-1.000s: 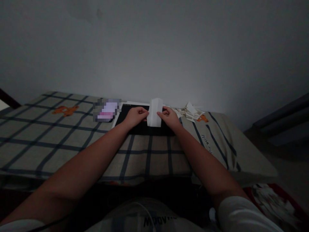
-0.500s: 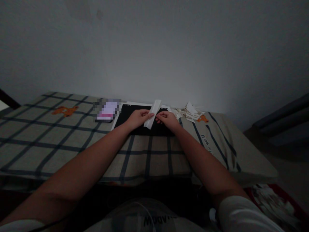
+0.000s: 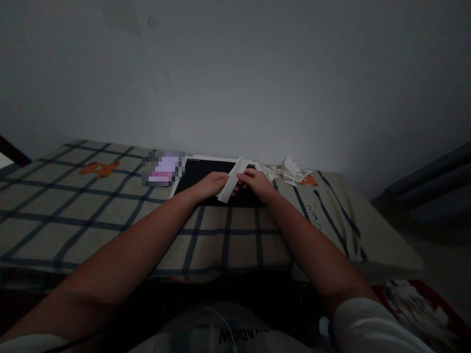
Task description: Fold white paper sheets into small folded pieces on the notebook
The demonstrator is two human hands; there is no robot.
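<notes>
A long, narrow strip of folded white paper (image 3: 231, 184) is held slanted above a black notebook or folder (image 3: 198, 171). My left hand (image 3: 212, 184) grips the strip from its left side, and some of its fingers are hidden behind the paper. On the right edge, my right hand (image 3: 255, 181) pinches the same strip between thumb and fingers. White sheets show from under the black cover along its back and left edges.
A phone (image 3: 164, 169), partly blurred out, lies left of the black cover. To the right is a pile of small folded papers (image 3: 292, 171). Everything rests on a checked cloth (image 3: 121, 211) against a wall. A red container (image 3: 423, 289) with pale scraps stands low at right.
The paper strip has come slightly lower and nearer to me. My right thumb now lies on its edge, where before the right hand was beside it; my left thumb has slid back.
</notes>
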